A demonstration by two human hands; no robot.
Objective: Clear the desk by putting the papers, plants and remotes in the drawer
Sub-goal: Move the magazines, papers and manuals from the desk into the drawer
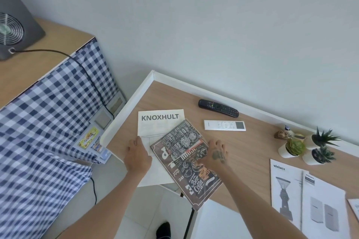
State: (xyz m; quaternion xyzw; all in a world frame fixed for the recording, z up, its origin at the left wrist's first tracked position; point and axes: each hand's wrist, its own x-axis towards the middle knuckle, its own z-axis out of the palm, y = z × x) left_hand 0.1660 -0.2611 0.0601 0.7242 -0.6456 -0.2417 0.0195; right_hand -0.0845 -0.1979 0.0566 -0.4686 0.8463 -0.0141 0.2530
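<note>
Both hands down on a loose stack of papers at the near left corner of the wooden worktop [252, 141]. Left hand [137, 156] laid flat with fingers together on the left edge of the white KNOXHULT sheet [155, 128], not closed around anything. Right hand [216, 154] spread palm down, fingertips pressing the dark coffee-print menu [191, 170], likewise gripping nothing. Menu lying askew over the white sheet, its near corner overhanging the worktop edge; a smaller dark coffee-print card [181, 139] resting on top of it at the far end. Beyond the stack, toward the wall, a black remote [218, 107], and just nearer, a white remote [224, 125], apart from each other and from the papers. Farther right, three small potted plants [308, 146] in white pots clustered close together, with a small figurine [284, 133] just to their left. At the near right, more papers: a MINIMEX leaflet [285, 190] overlapped by a white brochure [322, 205], and another sheet corner [354, 205] at the frame edge. Off to the left, a blue-and-white checked cloth [48, 122] draped over a lower surface, and a grey fan unit [13, 25] on a wooden top at the far left with a dark cable [58, 52] trailing from it. No drawer in sight.
</note>
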